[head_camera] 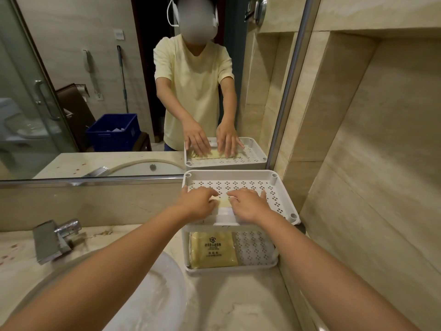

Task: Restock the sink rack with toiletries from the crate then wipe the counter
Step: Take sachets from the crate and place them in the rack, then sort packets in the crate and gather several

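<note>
Head view of a washstand.

Far left: a tap [56, 240] stands on the counter [238, 306] beside the basin [152, 295]. In the mirror [71, 68] above, a blue crate [114, 132] shows as a reflection behind the person, with white items in it.

Centre: the left hand [198, 203] lies palm down on the top tier of the rack [284, 194]. Its fingers are nearly straight and press a flat pale-yellow packet [224, 202] without pinching it. Just beside it, the right hand [250, 205] presses the same packet, fingers extended and slightly spread. The packet lies toward the front of the perforated tier. In the lower tier, a yellow sachet [213, 250] with a printed emblem fills the left half.

Right: the white two-tier rack stands on the counter against the mirror, near the tiled wall [381, 163].
</note>
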`<action>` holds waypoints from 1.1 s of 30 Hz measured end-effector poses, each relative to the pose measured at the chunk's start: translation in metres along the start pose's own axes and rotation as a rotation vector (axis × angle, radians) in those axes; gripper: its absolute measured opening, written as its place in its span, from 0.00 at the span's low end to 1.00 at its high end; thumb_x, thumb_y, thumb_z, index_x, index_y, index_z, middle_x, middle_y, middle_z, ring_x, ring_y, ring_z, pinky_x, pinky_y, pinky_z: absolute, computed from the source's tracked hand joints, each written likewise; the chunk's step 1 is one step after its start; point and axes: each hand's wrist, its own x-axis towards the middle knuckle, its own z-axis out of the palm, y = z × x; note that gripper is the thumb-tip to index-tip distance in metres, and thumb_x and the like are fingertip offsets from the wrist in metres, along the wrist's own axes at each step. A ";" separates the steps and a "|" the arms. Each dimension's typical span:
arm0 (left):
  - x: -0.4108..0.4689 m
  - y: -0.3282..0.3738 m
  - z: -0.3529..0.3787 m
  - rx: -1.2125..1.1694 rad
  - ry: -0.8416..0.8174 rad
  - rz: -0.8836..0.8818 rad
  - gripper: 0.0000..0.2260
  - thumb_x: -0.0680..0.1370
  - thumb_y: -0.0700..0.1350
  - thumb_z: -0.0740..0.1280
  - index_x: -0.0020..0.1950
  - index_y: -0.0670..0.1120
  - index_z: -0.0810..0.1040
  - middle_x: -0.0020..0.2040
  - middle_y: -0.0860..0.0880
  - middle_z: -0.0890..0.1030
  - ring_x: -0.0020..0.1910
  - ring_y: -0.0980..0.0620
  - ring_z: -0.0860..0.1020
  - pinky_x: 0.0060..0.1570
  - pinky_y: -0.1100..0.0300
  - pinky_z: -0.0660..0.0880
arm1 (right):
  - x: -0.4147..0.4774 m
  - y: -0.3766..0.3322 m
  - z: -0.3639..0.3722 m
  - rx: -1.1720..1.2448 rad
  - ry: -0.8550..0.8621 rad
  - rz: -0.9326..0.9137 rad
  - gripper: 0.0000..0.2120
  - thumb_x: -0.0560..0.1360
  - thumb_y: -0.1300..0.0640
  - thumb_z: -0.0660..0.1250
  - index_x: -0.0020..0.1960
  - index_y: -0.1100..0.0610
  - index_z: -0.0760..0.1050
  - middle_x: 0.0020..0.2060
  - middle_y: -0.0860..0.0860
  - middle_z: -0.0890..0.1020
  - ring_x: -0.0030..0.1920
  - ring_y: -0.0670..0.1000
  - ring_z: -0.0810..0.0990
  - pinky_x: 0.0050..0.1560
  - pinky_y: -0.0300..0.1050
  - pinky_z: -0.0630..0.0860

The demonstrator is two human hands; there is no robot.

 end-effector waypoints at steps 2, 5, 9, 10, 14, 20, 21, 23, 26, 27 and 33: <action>-0.011 -0.001 -0.003 -0.050 0.080 -0.004 0.16 0.81 0.52 0.59 0.69 0.54 0.72 0.68 0.54 0.75 0.69 0.52 0.70 0.73 0.44 0.48 | -0.007 -0.006 0.001 0.072 0.089 -0.047 0.20 0.82 0.51 0.53 0.73 0.46 0.68 0.72 0.50 0.69 0.72 0.54 0.66 0.74 0.57 0.57; -0.033 -0.008 -0.009 -0.123 0.199 0.014 0.15 0.80 0.49 0.62 0.67 0.54 0.74 0.66 0.54 0.76 0.66 0.53 0.72 0.74 0.46 0.58 | -0.017 -0.019 0.004 0.147 0.218 -0.113 0.19 0.80 0.51 0.58 0.71 0.47 0.70 0.69 0.47 0.71 0.67 0.50 0.70 0.62 0.50 0.71; -0.069 -0.028 -0.016 -0.217 0.286 -0.009 0.15 0.79 0.48 0.63 0.67 0.54 0.74 0.65 0.54 0.76 0.62 0.54 0.74 0.62 0.52 0.73 | -0.027 -0.045 0.011 0.136 0.296 -0.195 0.20 0.79 0.50 0.60 0.70 0.46 0.70 0.66 0.44 0.74 0.64 0.48 0.73 0.56 0.47 0.74; -0.079 -0.034 -0.017 -0.231 0.307 -0.024 0.16 0.79 0.47 0.63 0.67 0.54 0.74 0.65 0.54 0.76 0.62 0.54 0.74 0.61 0.52 0.74 | -0.029 -0.054 0.013 0.125 0.301 -0.223 0.20 0.79 0.51 0.60 0.70 0.46 0.70 0.66 0.44 0.74 0.64 0.47 0.73 0.55 0.46 0.74; -0.124 -0.064 -0.022 -0.238 0.375 -0.096 0.17 0.79 0.47 0.63 0.67 0.55 0.73 0.64 0.55 0.75 0.61 0.55 0.75 0.60 0.53 0.74 | -0.038 -0.094 0.023 0.113 0.279 -0.322 0.20 0.78 0.52 0.61 0.70 0.47 0.70 0.66 0.46 0.74 0.65 0.48 0.72 0.57 0.46 0.72; -0.204 -0.109 -0.031 -0.237 0.423 -0.232 0.16 0.78 0.47 0.64 0.66 0.53 0.73 0.61 0.54 0.76 0.59 0.55 0.76 0.58 0.53 0.74 | -0.065 -0.167 0.050 0.073 0.222 -0.453 0.20 0.76 0.51 0.62 0.67 0.48 0.71 0.66 0.46 0.74 0.63 0.50 0.74 0.56 0.47 0.73; -0.220 -0.117 -0.033 -0.239 0.428 -0.259 0.16 0.78 0.47 0.64 0.66 0.53 0.73 0.61 0.53 0.77 0.59 0.54 0.76 0.58 0.53 0.73 | -0.071 -0.181 0.056 0.067 0.210 -0.482 0.20 0.76 0.51 0.63 0.67 0.48 0.71 0.65 0.46 0.74 0.63 0.50 0.74 0.56 0.46 0.72; -0.252 -0.133 -0.036 -0.239 0.440 -0.323 0.16 0.78 0.47 0.64 0.66 0.53 0.73 0.61 0.54 0.77 0.59 0.55 0.75 0.58 0.55 0.73 | -0.085 -0.210 0.068 0.062 0.179 -0.536 0.20 0.76 0.50 0.63 0.67 0.48 0.71 0.65 0.47 0.75 0.63 0.51 0.74 0.57 0.46 0.72; -0.303 -0.156 -0.040 -0.239 0.445 -0.424 0.16 0.78 0.48 0.65 0.66 0.54 0.72 0.61 0.55 0.77 0.59 0.54 0.76 0.58 0.53 0.74 | -0.109 -0.253 0.089 0.028 0.094 -0.601 0.21 0.75 0.50 0.64 0.68 0.50 0.70 0.65 0.49 0.74 0.64 0.53 0.73 0.60 0.48 0.72; -0.321 -0.164 -0.040 -0.239 0.444 -0.455 0.17 0.77 0.48 0.65 0.66 0.54 0.72 0.62 0.54 0.76 0.59 0.54 0.76 0.58 0.53 0.74 | -0.118 -0.266 0.097 0.010 0.059 -0.621 0.22 0.75 0.50 0.64 0.69 0.50 0.70 0.66 0.49 0.73 0.64 0.53 0.73 0.60 0.48 0.72; -0.436 -0.203 -0.027 -0.219 0.442 -0.625 0.18 0.78 0.50 0.65 0.68 0.55 0.71 0.62 0.56 0.75 0.58 0.55 0.76 0.57 0.53 0.75 | -0.181 -0.332 0.148 -0.028 -0.073 -0.753 0.24 0.74 0.51 0.65 0.69 0.49 0.69 0.68 0.49 0.72 0.67 0.53 0.71 0.60 0.48 0.72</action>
